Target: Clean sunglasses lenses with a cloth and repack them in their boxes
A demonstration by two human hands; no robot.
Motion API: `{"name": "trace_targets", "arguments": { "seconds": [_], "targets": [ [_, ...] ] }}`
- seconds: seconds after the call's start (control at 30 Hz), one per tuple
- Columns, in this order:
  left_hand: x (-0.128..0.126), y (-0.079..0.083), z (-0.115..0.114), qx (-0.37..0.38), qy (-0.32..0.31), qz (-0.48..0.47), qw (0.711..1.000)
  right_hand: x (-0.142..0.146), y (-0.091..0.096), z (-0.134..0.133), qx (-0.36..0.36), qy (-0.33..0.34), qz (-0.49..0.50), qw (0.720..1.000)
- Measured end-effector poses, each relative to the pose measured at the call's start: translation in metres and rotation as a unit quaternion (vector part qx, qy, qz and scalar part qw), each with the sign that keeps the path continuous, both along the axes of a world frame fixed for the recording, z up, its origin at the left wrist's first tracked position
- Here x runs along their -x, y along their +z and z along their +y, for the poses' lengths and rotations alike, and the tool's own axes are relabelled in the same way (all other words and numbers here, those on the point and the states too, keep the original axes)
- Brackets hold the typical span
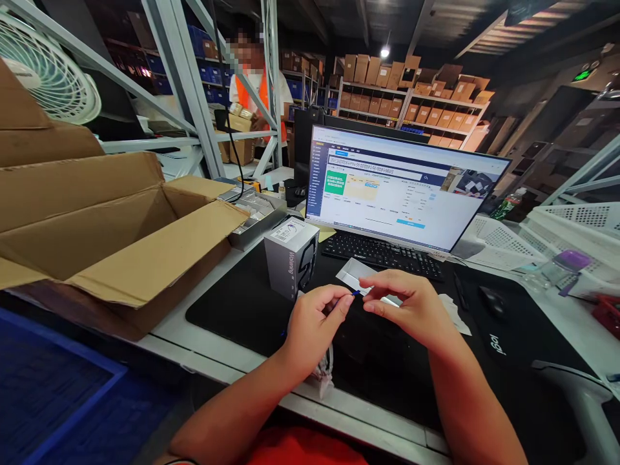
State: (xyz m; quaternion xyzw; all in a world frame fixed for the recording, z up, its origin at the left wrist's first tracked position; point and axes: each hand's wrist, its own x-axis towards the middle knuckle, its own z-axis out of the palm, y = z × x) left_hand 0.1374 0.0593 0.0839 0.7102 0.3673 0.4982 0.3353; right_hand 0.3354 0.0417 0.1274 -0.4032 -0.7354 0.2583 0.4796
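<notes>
Here, the left hand (314,326) pinches a small blue piece (356,293) between thumb and finger, above the black mat (232,307) on the desk (181,334). The right hand (411,303), thumb and fingertips parted, hovers just right of it. A grey box (292,258) stands left, a keyboard (382,253) far.

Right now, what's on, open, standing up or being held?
Big brown cardboard box: open, flaps spread.
Wide black-edged monitor: on.
Grey rectangular box with white top: upright.
Tiny thin blue piece: pinched by the bare left hand.
Bare right hand: thumb and forefinger apart.
White hanging lamp: lit.
Round white caged fan: can't tell if it's spinning.
</notes>
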Motion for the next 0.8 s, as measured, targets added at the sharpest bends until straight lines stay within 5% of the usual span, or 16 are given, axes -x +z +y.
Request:
{"name": "trace_targets", "arguments": {
  "seconds": [0.33,0.47,0.67,0.8],
  "targets": [
    [0.001,0.006,-0.002,0.049,-0.044,-0.006,0.998,0.009,-0.006,-0.004,-0.16,-0.045,-0.136,0.977],
    [0.003,0.006,-0.002,0.089,-0.087,-0.025,0.992,0.009,-0.006,-0.003,-0.151,-0.048,-0.131,0.979],
    [0.006,0.005,0.002,0.078,-0.125,-0.022,0.989,0.007,0.001,-0.006,-0.039,-0.032,-0.139,0.989],
    [0.008,0.002,0.008,0.09,-0.177,-0.058,0.978,0.006,0.0,-0.004,-0.078,-0.1,-0.153,0.98]
  ]
}}
